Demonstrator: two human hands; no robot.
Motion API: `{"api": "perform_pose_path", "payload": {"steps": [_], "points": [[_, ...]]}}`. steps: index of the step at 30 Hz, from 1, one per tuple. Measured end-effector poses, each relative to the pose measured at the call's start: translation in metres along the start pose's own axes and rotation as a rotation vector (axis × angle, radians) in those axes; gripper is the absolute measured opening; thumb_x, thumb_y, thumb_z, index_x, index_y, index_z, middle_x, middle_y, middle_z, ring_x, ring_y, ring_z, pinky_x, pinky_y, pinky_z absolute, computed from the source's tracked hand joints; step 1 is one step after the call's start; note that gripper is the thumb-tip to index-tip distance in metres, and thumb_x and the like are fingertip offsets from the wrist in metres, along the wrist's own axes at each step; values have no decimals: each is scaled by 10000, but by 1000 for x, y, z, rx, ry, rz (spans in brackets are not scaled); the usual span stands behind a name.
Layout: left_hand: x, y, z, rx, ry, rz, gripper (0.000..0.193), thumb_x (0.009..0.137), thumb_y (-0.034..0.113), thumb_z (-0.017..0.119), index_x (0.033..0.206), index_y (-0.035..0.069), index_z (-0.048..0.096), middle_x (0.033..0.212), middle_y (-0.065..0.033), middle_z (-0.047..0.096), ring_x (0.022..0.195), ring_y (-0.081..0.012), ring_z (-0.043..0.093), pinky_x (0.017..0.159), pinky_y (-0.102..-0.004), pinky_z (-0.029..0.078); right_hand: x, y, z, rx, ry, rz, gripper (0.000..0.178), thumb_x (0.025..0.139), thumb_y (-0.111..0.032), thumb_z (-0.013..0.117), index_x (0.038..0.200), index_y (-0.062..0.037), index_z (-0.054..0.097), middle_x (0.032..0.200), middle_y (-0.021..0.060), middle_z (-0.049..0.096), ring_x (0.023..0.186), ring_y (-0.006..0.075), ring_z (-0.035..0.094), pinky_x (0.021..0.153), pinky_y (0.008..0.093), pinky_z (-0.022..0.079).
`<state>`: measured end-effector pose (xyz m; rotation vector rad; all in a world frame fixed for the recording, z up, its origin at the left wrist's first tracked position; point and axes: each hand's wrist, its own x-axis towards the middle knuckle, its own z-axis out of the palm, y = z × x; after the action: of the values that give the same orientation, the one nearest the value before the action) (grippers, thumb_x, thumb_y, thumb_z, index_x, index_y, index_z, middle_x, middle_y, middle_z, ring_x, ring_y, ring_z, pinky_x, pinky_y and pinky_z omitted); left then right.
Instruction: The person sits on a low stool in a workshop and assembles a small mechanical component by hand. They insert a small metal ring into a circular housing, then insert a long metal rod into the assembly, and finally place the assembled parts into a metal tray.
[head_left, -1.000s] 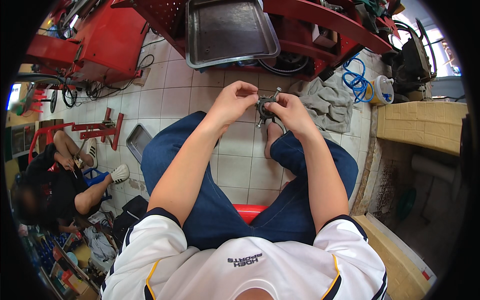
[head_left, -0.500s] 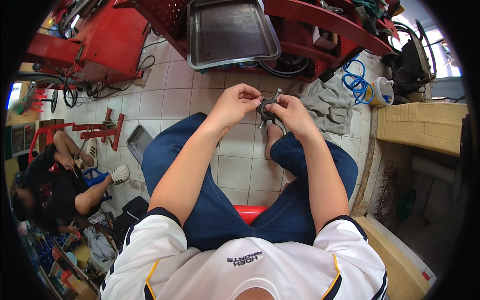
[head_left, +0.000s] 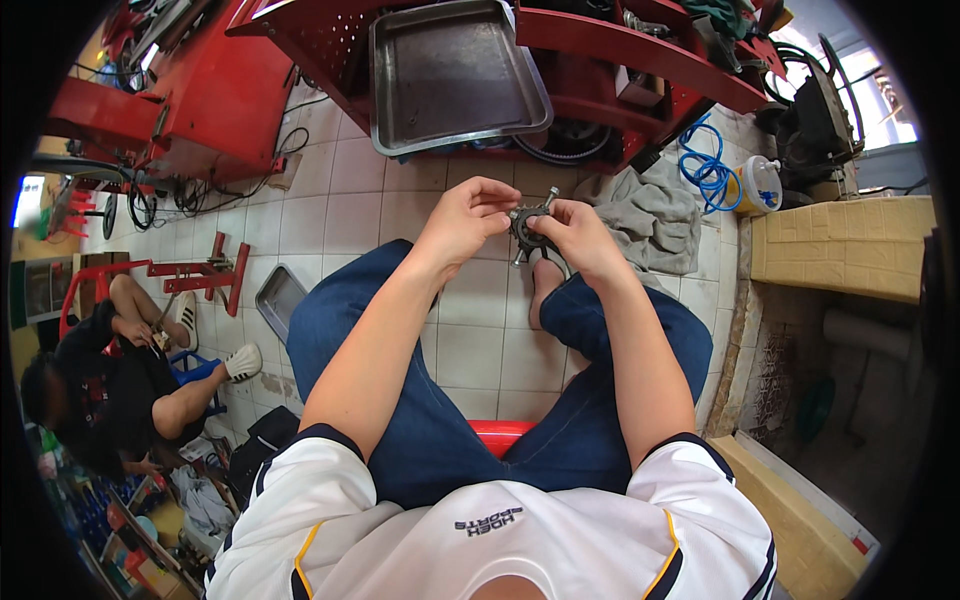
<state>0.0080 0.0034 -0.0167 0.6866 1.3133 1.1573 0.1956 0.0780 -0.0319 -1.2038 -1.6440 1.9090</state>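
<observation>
Left grip (head_left: 460,224) curls beside a round, dark metal part (head_left: 521,236) with jutting bolts (head_left: 552,193), whether pinching I cannot tell; right grip (head_left: 584,240) clamps that part, and rumpled grey cloth (head_left: 655,222) lies to its right.

I've got the toothed metal part (head_left: 524,235) between the left hand (head_left: 465,222) and right hand (head_left: 582,237), above the tile floor (head_left: 470,352). Large tray (head_left: 450,80) ahead, at the tool cart's (head_left: 600,42) near side. To my right on the floor: rag (head_left: 650,225), then hose coil (head_left: 708,178), then bucket (head_left: 752,188). Small tray (head_left: 282,295) just left of the left knee (head_left: 335,295); seated co-worker (head_left: 105,372) far left.
</observation>
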Motion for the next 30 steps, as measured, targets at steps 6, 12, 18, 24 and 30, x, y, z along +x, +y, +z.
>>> {"api": "perform_pose_path", "payload": {"steps": [6, 12, 18, 24, 30], "points": [[-1, 7, 3, 83, -1, -104, 240, 948, 30, 676, 1179, 6, 619, 1095, -78, 695, 970, -112, 638, 829, -233, 495, 2, 3, -4, 21, -37, 18, 160, 928, -136, 691, 951, 22, 688, 865, 3, 671, 801, 60, 567, 740, 241, 453], [-3, 11, 6, 85, 1, -60, 182, 961, 63, 672, 1130, 12, 627, 1065, -64, 707, 888, -83, 630, 725, -217, 470, -6, -5, -2, 52, -7, 32, 181, 904, -149, 741, 980, 8, 690, 891, 17, 684, 827, 80, 596, 767, 249, 471], [1, 5, 4, 32, -7, -39, 156, 963, 56, 669, 1105, 6, 631, 1051, -69, 710, 924, -95, 649, 746, -227, 498, -7, -12, -3, 66, -31, 2, 210, 876, -121, 780, 1016, 9, 692, 927, 31, 700, 849, 83, 612, 796, 258, 487], [9, 3, 5, 23, -16, 17, 152, 953, 47, 685, 1087, -4, 634, 1079, -93, 709, 982, -113, 660, 891, -247, 530, -3, -7, -6, 108, 21, -30, 156, 869, -123, 761, 932, 9, 706, 820, 13, 674, 751, 75, 568, 688, 248, 453], [6, 3, 13, 122, 7, 106, 162, 923, -8, 696, 1074, 4, 638, 1107, -105, 711, 1019, -130, 659, 935, -267, 521, -4, -7, -7, 98, 61, -37, 118, 869, -95, 720, 889, 19, 695, 813, 17, 671, 750, 77, 574, 669, 245, 451]]}}
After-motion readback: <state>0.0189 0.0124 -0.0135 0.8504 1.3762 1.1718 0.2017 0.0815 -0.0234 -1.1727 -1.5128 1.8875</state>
